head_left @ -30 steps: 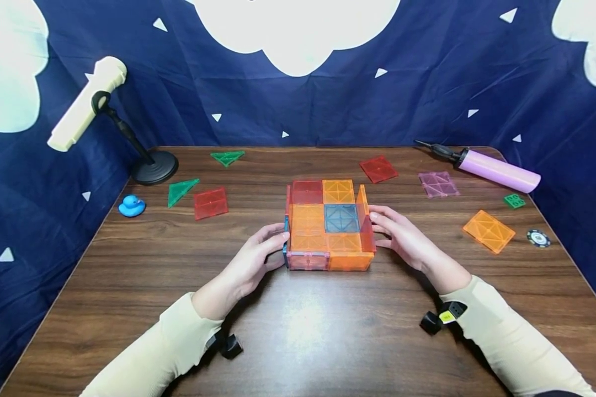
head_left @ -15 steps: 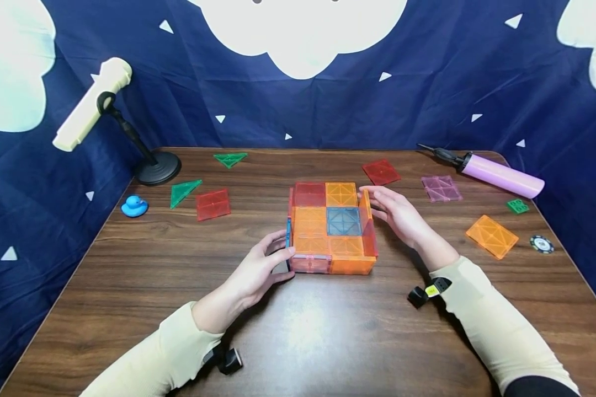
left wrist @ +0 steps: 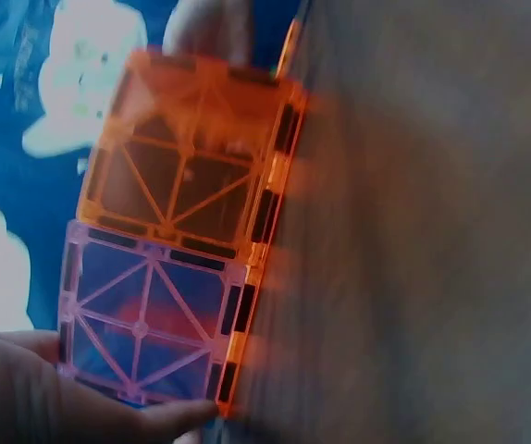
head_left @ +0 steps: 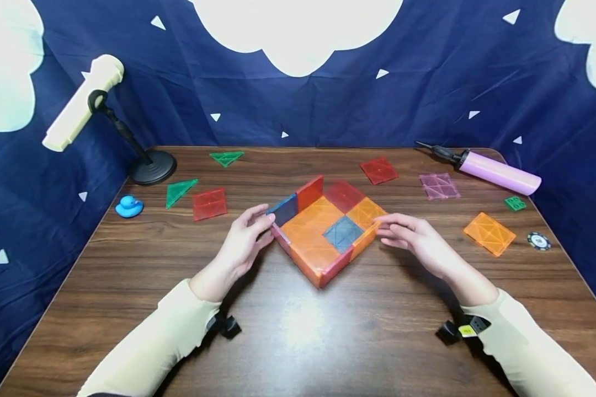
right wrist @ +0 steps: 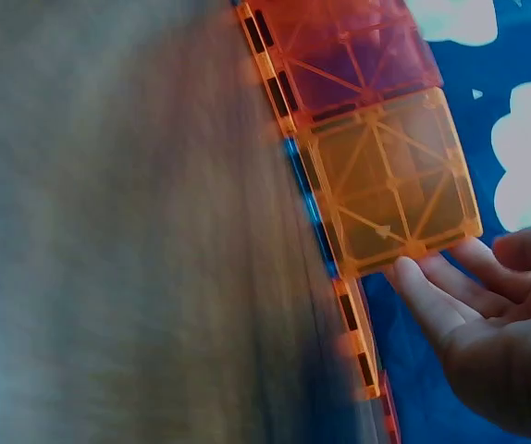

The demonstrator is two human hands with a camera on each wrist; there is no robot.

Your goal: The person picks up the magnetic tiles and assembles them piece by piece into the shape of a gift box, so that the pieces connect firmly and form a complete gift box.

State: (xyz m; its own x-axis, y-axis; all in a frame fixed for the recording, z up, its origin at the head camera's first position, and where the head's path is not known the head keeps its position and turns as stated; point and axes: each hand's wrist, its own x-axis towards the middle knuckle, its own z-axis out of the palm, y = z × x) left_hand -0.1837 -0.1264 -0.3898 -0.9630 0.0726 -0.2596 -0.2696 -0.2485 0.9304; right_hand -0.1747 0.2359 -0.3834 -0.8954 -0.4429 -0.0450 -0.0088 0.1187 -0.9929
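A shallow tray of magnetic tiles sits mid-table, turned corner-first toward me, with an orange, red and blue floor and low walls. My left hand pinches the end of the left wall between thumb and curled fingers. The left wrist view shows a pink-framed wall tile at my thumb and an orange wall tile beside it. My right hand has straight fingers, tips touching the right orange wall. In the right wrist view those fingertips meet the orange tile.
Loose pieces lie around: a red tile, two green triangles, a blue duck and a lamp stand on the left. A red tile, pink tile, orange tile, purple pump and poker chip are on the right.
The tray has been turned from square-on to about 45 degrees. My left hand moved up and away along the left wall; my right hand came back toward me on the right wall.
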